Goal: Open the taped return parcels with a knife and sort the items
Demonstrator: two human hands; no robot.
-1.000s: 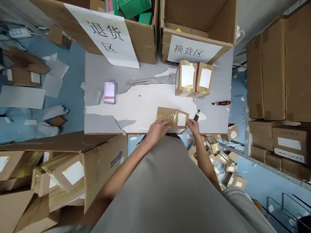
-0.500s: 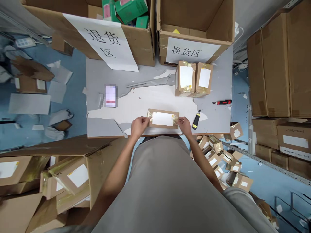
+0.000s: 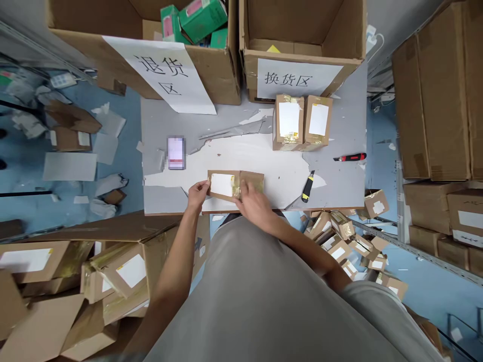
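Observation:
A small cardboard box (image 3: 221,185) with a white label and shiny tape lies near the front edge of the table. My left hand (image 3: 196,196) pinches its left end between thumb and fingers. My right hand (image 3: 257,206) grips the box near its middle, fingers over the top and thumb at the near edge. To the right lies a yellow-and-black utility knife (image 3: 308,187). Farther right is a red-and-black utility knife (image 3: 350,158). Two taped boxes, a left one (image 3: 289,120) and a right one (image 3: 317,120), stand side by side behind.
Two large open cartons stand at the back, the left carton (image 3: 222,75) holding green boxes, the right carton (image 3: 350,68) bearing a paper sign. A phone (image 3: 176,152) lies on the left. Parcels fill a big carton (image 3: 162,254) at lower left; more parcels (image 3: 339,246) lie below right.
The small box has shifted left and a plain brown section now shows on its right. My right hand has moved from its right end onto its middle; my left hand stays at its left end.

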